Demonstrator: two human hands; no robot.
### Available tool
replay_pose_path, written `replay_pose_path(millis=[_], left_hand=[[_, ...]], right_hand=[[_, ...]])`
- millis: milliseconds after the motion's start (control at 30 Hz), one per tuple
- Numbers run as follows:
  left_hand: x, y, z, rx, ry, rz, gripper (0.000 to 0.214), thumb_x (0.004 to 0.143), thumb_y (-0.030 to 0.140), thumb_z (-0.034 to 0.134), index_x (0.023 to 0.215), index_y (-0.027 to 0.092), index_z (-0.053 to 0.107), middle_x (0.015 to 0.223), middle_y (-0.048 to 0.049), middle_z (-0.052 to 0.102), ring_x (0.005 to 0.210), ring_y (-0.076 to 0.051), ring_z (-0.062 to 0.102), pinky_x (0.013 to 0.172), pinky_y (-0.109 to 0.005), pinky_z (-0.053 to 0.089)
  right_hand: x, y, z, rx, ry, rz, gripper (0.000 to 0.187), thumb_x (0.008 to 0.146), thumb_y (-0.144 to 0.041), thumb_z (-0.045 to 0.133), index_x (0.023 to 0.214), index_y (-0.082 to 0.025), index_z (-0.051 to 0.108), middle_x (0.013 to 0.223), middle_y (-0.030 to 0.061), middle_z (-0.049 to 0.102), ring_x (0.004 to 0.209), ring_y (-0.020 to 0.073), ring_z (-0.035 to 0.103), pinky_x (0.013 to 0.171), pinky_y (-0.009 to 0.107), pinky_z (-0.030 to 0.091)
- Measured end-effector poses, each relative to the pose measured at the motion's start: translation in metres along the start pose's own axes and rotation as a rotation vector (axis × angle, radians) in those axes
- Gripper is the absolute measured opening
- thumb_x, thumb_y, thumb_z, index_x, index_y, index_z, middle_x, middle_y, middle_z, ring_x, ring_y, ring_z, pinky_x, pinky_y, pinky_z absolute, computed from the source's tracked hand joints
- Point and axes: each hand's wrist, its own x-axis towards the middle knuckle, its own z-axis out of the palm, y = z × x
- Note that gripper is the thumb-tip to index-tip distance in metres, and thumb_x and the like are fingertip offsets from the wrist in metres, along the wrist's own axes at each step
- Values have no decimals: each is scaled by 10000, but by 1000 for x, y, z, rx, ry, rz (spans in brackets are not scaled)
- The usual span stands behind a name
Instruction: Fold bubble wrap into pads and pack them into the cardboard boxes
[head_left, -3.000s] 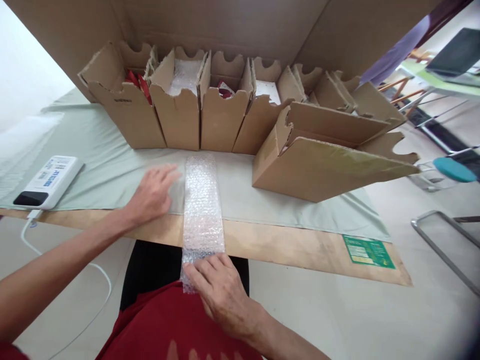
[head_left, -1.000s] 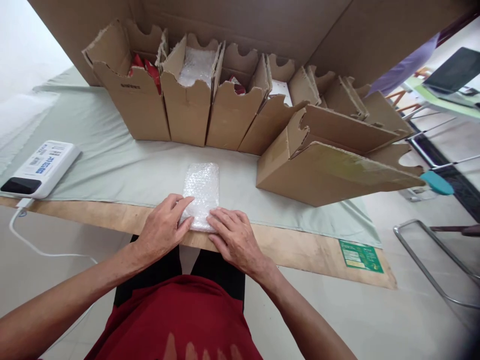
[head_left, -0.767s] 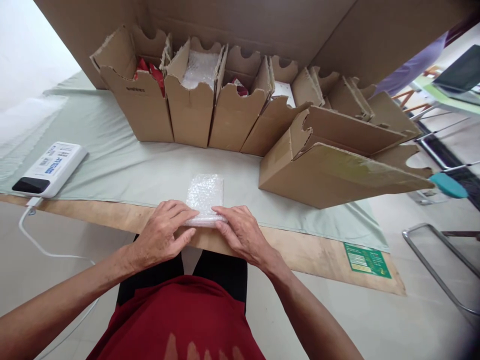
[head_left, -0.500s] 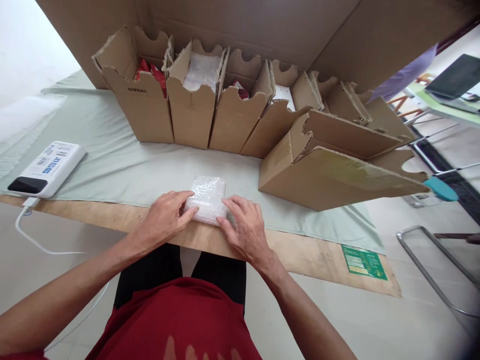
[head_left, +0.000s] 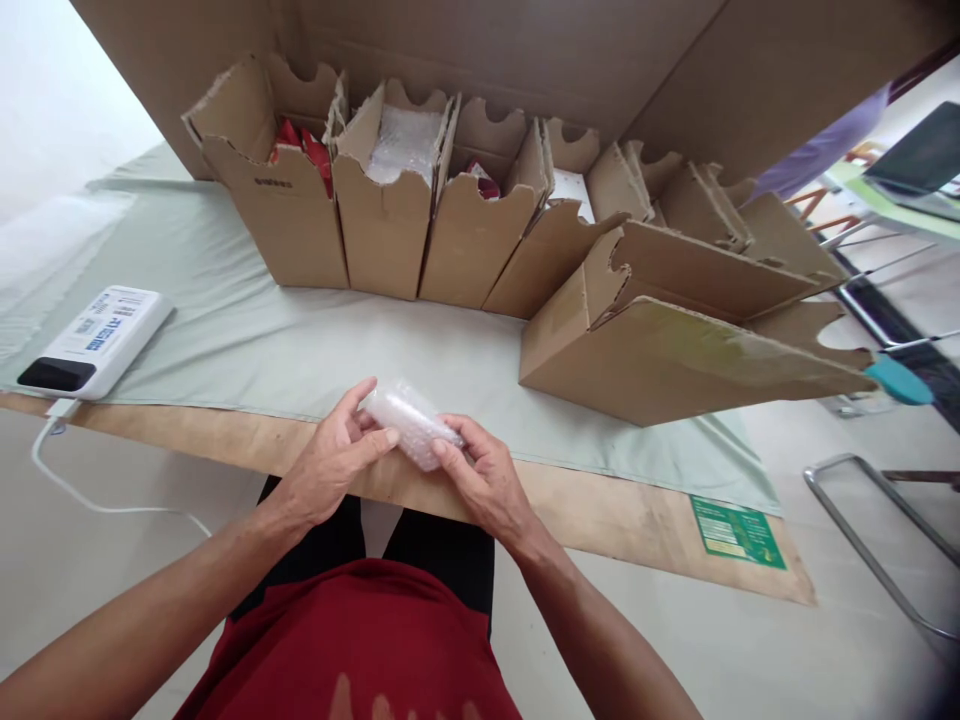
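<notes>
A clear bubble-wrap packet [head_left: 411, 420] is tilted between my hands, above the front edge of the cloth-covered table. What it may contain cannot be made out. My left hand [head_left: 334, 460] grips its left end, with the thumb on the near side and the fingers partly hidden behind. At the right end, my right hand [head_left: 486, 478] is closed on the packet, thumb in front and fingers curled around the far side.
A row of cardboard bins [head_left: 386, 240] stands behind the packet; some hold red packets, bubble wrap [head_left: 405, 140] or white items. Another cardboard bin [head_left: 637, 360] lies angled at right. A white power bank [head_left: 94, 340] with a cable sits at left. A green card [head_left: 737, 532] lies on the wooden edge.
The bubble-wrap packet was lying flat on the table between both hands. Now it is lifted and tilted, with both hands closed on it.
</notes>
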Motion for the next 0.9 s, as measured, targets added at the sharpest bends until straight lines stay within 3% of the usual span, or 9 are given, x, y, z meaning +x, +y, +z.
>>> replay_pose_path(millis=[133, 267, 333, 433, 500, 600, 733, 800, 900], left_hand=[[2, 5, 17, -182, 3, 35, 992, 662, 321, 909, 1516, 184, 423, 860, 10, 684, 940, -169, 649, 895, -273, 516], [0, 9, 30, -169, -93, 100, 970, 703, 310, 889, 1542, 237, 407, 730, 58, 628, 835, -142, 640, 826, -243, 519], [0, 8, 36, -118, -141, 105, 934, 739, 325, 856, 1547, 247, 394, 768, 49, 640, 843, -143, 651, 824, -251, 532], [4, 6, 42, 60, -244, 150, 842, 814, 345, 777, 1550, 257, 376, 962, -11, 696, 888, -160, 681, 852, -306, 564], [9, 11, 47, 224, -317, 280, 796, 854, 365, 732, 1553, 268, 363, 1144, -72, 698, 1013, -207, 696, 927, -378, 572], [18, 30, 65, 560, -307, 628, 718, 900, 368, 686, 1545, 302, 377, 1393, -122, 618, 1239, -275, 627, 1061, -482, 519], [44, 72, 128, 976, -264, 1219, 553, 920, 259, 631, 1455, 208, 501, 1541, -156, 506, 1471, -329, 428, 1197, -551, 378], [62, 89, 167, 1129, -290, 1385, 510, 904, 225, 631, 1398, 127, 550, 1522, -188, 528, 1507, -362, 374, 1216, -578, 330], [83, 95, 210, 1391, -372, 1368, 278, 864, 164, 635, 1127, 94, 695, 1184, -182, 731, 1336, -388, 560, 1160, -619, 370]], right_hand=[[-12, 2, -8, 27, 112, -19, 321, 942, -443, 659, 1195, -246, 675, 1133, 55, 699, 971, 218, 648, 891, 351, 513], [-19, 10, -16, 292, 81, 67, 709, 792, -583, 800, 1377, -267, 554, 1410, 113, 596, 1209, 277, 610, 950, 383, 537], [-22, 10, -17, 371, 58, 97, 675, 768, -599, 816, 1299, -248, 592, 1283, 106, 665, 1118, 265, 656, 895, 371, 564], [-26, 1, -32, 294, 184, 62, 434, 836, -539, 762, 1115, -228, 644, 970, 48, 717, 832, 204, 684, 740, 327, 580], [-31, -13, -59, 169, 309, 8, 348, 860, -481, 742, 1089, -235, 654, 924, 32, 718, 762, 188, 674, 678, 308, 575], [-40, -42, -123, -80, 559, -143, 295, 881, -432, 731, 1105, -246, 685, 1008, 40, 734, 802, 192, 685, 663, 302, 574], [-40, -84, -220, -539, 944, -331, 292, 845, -390, 779, 1077, -219, 735, 963, 43, 738, 786, 194, 659, 697, 321, 547], [-32, -100, -258, -793, 924, -256, 262, 844, -355, 774, 1056, -204, 757, 952, 55, 742, 747, 185, 631, 704, 323, 522], [-14, -115, -293, -1086, 759, -35, 273, 869, -295, 725, 1101, -157, 767, 915, 63, 741, 730, 180, 619, 714, 321, 488]])
